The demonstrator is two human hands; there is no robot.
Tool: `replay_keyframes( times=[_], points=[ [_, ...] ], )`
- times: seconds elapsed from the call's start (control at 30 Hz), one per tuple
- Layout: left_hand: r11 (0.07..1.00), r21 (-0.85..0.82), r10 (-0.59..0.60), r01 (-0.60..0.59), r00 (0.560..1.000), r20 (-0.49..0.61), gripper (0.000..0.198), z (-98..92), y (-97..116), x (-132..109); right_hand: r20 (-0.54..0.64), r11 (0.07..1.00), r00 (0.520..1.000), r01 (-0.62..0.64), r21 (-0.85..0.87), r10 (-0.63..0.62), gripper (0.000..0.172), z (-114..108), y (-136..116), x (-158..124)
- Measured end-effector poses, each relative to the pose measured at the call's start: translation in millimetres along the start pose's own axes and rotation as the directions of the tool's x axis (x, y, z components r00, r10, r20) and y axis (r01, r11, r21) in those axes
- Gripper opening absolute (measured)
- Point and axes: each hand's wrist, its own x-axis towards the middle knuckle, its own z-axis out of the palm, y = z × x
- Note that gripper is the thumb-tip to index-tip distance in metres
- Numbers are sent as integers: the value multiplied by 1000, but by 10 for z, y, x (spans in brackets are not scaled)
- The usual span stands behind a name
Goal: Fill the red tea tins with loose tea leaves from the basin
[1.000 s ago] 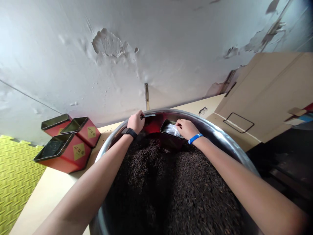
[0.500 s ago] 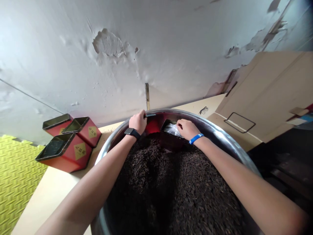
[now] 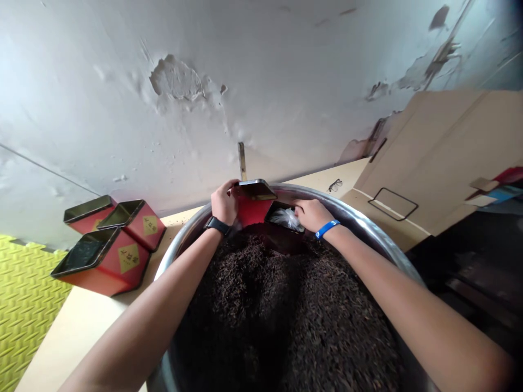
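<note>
A big steel basin (image 3: 379,231) in front of me is heaped with dark loose tea leaves (image 3: 286,310). My left hand (image 3: 224,202) grips a red square tin (image 3: 254,202), raised at the basin's far rim. My right hand (image 3: 311,214) rests on a second red tin (image 3: 281,223) half sunk in the leaves, its fingers on the clear plastic bag (image 3: 286,218) that lines it.
Three open red tins (image 3: 108,242) with yellow diamond labels stand on the beige board (image 3: 81,321) to the left. A large cardboard box (image 3: 441,152) leans at the right. Peeling white wall behind, green foam mat (image 3: 24,305) at far left.
My left hand has lifted its red tin up out of the leaves, so the tin's top now shows above the rim. My right hand stays on the bag-lined tin.
</note>
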Motion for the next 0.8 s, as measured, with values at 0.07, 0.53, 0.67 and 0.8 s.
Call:
replay_keyframes(
  times=[0.07,0.53,0.67,0.8],
  points=[
    [982,-185,-25,31,999,34,26,59,9,-20,20,996,1000,-20,83,18,33,-15,38,10],
    [537,-546,-353,643,760,546,35,286,131,-174,69,975,995,55,216,-72,48,-91,52,-38],
    [449,-519,-424,727,685,593,40,304,126,-195,107,971,991,52,233,-79,55,-138,9,-54],
    [372,-481,-570,794,604,556,42,404,78,-214,119,969,991,34,244,-65,59,-140,10,-42]
  ],
)
